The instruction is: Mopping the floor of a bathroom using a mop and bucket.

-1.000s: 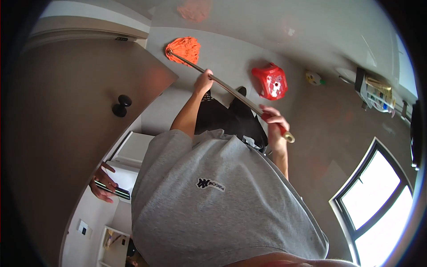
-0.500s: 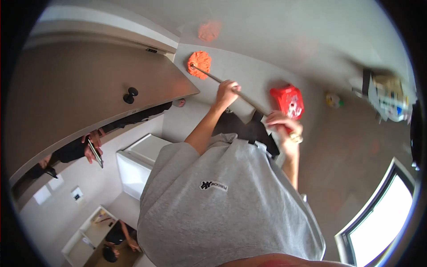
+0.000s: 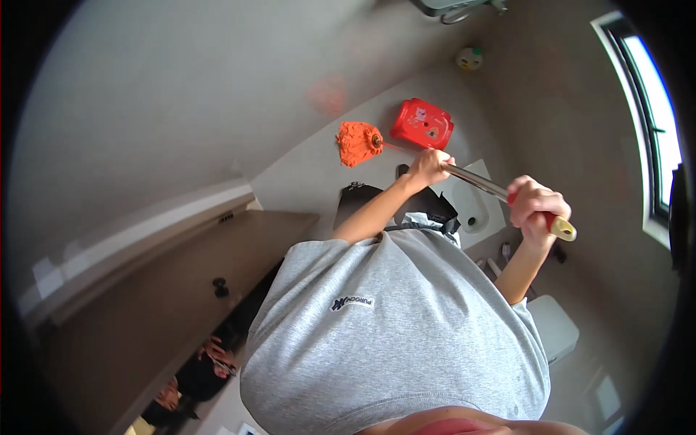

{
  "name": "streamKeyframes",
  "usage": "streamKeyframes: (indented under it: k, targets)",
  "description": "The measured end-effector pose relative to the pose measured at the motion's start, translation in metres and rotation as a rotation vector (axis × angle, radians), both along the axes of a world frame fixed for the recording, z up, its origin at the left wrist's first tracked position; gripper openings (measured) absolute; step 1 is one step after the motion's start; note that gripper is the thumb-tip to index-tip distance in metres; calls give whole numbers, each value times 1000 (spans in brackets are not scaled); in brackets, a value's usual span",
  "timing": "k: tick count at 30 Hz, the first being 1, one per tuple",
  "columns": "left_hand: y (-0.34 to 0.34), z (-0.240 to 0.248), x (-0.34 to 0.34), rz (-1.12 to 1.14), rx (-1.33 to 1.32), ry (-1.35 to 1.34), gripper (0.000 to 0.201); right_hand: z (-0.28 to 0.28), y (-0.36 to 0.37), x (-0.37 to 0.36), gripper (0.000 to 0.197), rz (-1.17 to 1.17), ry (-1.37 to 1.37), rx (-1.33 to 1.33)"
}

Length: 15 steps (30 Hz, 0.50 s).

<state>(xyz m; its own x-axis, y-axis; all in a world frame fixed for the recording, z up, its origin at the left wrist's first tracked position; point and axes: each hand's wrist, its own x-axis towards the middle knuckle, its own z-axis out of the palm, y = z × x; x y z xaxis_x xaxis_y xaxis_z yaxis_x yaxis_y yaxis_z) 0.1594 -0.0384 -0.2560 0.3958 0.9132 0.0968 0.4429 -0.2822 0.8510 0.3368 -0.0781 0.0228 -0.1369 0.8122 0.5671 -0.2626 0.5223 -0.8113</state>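
Both hands are closed around the metal handle of a mop (image 3: 475, 180). My left hand (image 3: 429, 170) grips it lower down, in front of my body. Farther right, my right hand (image 3: 536, 209) wraps the red grip near the handle's pale yellow end. The handle slants left and away to a bright orange mop head (image 3: 358, 144) with shaggy strands, spread against the grey floor. Just right of the mop head stands a red plastic stool (image 3: 423, 123) with pictures on its seat. Part of the handle behind my left hand is hidden.
A white squat toilet (image 3: 475, 206) is set into the floor right of my feet. A brown door (image 3: 167, 290) with a black knob stands at left; beyond it show another person's hands (image 3: 219, 354). A small round white-and-green object (image 3: 470, 59) sits in the far corner. A window (image 3: 647, 123) is at right.
The view has turned, bringing the squat toilet into sight. The mop head has come from beside the door to close beside the stool. My right hand and the handle's end now sit farther right.
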Motion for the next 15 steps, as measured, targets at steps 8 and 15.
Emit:
streamKeyframes:
  k: [8,15]
  targets:
    - [-26,-45,19,-128,-145,192,25,-79,-27,73,44,-178,133,-175]
    - [-76,-135,-158,171,-136,230,20,-165,-45,-68,28,-41,-4,-642]
